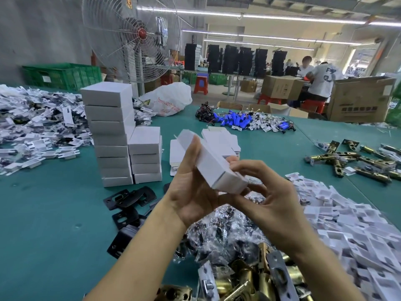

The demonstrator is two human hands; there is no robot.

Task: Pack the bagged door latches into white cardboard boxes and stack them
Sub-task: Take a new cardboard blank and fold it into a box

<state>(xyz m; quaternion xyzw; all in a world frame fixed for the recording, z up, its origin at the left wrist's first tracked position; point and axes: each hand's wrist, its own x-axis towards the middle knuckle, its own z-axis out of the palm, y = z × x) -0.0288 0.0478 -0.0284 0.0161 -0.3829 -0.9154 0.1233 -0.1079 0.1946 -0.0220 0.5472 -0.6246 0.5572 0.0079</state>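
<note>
Holding the white cardboard box (213, 165) tilted above the table, I keep it at the centre of the frame, its long axis running from upper left to lower right. Head view, hands: my left hand (191, 192) cradles the box from beneath, palm up, thumb along its upper side; my right hand (263, 192) pinches the lower right end, fingertips (235, 165) at the end flap. I judge that I raise it clear of the clutter so the end can be closed without snagging. Whether a latch is already inside, I cannot tell.

Supplies: the bagged door latches (225, 231) lie heaped just below my hands, within easy reach; bare brass latches (249, 279) sit at the bottom edge. Flat box blanks (219, 141) wait behind the held box. Finished boxes stand in two stacks (121, 137) at centre left, the taller one further left, touching its neighbour. Black strike plates (128, 203) lie in front of the stacks.

Surface and room: a green table (54, 213) carries white card inserts (358, 224) at lower right, more packets at far left and blue cylinders (234, 121) at upper centre. Behind it stand a large fan (132, 38), a green crate (63, 76), brown cartons (360, 101) and seated workers (319, 79) at upper right.
</note>
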